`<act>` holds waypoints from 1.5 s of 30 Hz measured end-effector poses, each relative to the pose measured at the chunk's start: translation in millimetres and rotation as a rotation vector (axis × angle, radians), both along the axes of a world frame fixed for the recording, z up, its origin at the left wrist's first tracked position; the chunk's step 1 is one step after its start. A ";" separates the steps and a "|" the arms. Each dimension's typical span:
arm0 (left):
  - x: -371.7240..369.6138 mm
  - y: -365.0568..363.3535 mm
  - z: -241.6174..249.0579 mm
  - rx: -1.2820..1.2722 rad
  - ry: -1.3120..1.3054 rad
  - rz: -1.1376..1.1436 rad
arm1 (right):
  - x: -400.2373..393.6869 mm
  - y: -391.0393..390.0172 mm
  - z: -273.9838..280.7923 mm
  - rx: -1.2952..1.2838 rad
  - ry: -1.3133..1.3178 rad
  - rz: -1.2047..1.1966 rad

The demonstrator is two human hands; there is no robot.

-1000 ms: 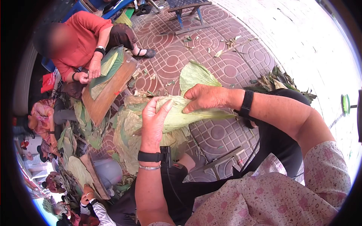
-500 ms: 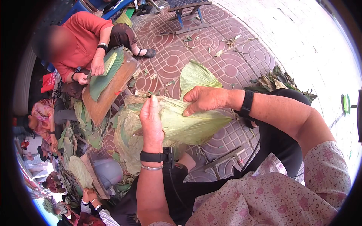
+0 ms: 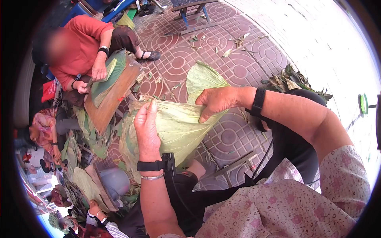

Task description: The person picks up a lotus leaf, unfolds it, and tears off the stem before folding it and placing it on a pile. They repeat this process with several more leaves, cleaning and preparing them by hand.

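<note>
The big leaf (image 3: 178, 127) is looking matt, pale and finely veined; the wooden board (image 3: 109, 99) is showing bare grain, and the patterned paving floor (image 3: 234, 71) is looking rough.

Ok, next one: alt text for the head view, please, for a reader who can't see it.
Both hands, left hand and right hand, hold a large pale green leaf spread open above a heap of leaves on patterned paving. To the left, a person in a red top presses a leaf on a wooden board.

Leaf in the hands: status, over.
Left hand and right hand both gripping the pale green leaf, spread open. Leaf pile beneath. Nothing in the way.
</note>
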State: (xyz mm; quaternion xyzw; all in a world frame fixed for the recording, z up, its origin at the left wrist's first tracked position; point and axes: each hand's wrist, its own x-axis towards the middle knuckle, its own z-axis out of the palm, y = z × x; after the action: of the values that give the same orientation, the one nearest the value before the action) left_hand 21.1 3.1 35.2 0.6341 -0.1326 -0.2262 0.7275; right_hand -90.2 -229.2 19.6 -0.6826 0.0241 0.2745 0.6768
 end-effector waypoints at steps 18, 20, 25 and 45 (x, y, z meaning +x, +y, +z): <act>27.6 31.2 19.1 0.002 0.152 0.144 | 10.8 -61.2 23.2 -0.252 -0.095 -0.072; 34.7 33.8 7.7 -0.129 0.209 0.012 | 11.7 -67.6 24.8 -0.228 -0.096 -0.117; 30.6 27.5 5.0 -0.183 0.272 0.008 | 12.0 -79.8 30.1 -0.179 -0.118 -0.146; -30.1 -23.4 1.6 0.457 -0.860 -0.255 | 6.3 -29.1 22.2 -0.149 -0.315 -0.017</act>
State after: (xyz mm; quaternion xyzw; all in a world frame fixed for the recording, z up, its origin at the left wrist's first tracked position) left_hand -9.0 -20.3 36.8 0.7918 -0.4441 -0.0548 0.4157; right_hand -83.8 -258.3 41.9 -0.7653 -0.0559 0.1558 0.6220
